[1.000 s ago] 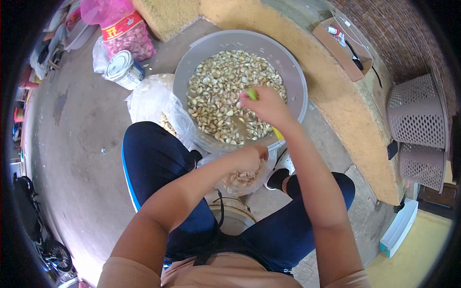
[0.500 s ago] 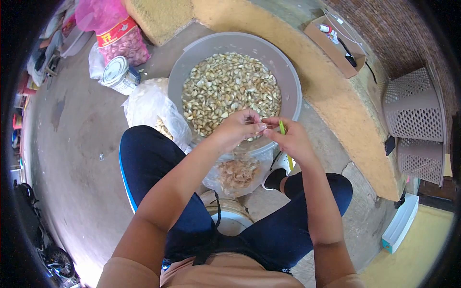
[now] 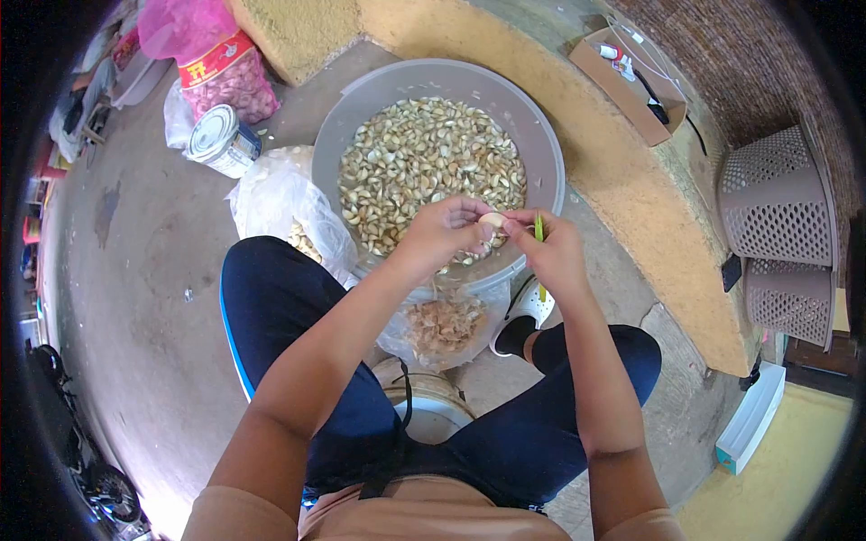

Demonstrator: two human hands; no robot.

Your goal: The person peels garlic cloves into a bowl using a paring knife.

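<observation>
Above the near side of a large grey basin [image 3: 548, 135], my left hand [image 3: 442, 236] pinches a pale garlic clove [image 3: 492, 220] between thumb and fingers. The fingertips of my right hand [image 3: 554, 256] touch the clove's right side. That same hand keeps a thin green knife [image 3: 539, 227] tucked among its fingers; most of its blade is hidden. Many unpeeled garlic cloves [image 3: 433, 162] fill the basin. Just below my hands, a clear plastic bag [image 3: 492, 311] holds brown garlic skins [image 3: 445, 326]. Left of the basin, a whitish plastic bag [image 3: 275, 198] has pale cloves inside.
A paint can [image 3: 221, 144] and a pink mesh sack [image 3: 236, 86] of garlic stand at the upper left. A low yellow ledge [image 3: 613, 162] curves along the right, with a cardboard box [image 3: 622, 90] on it. Grey perforated baskets [image 3: 780, 203] stand at far right.
The clove shows more clearly between my fingertips now. My right hand has shifted slightly right and up, and the green knife stands more upright.
</observation>
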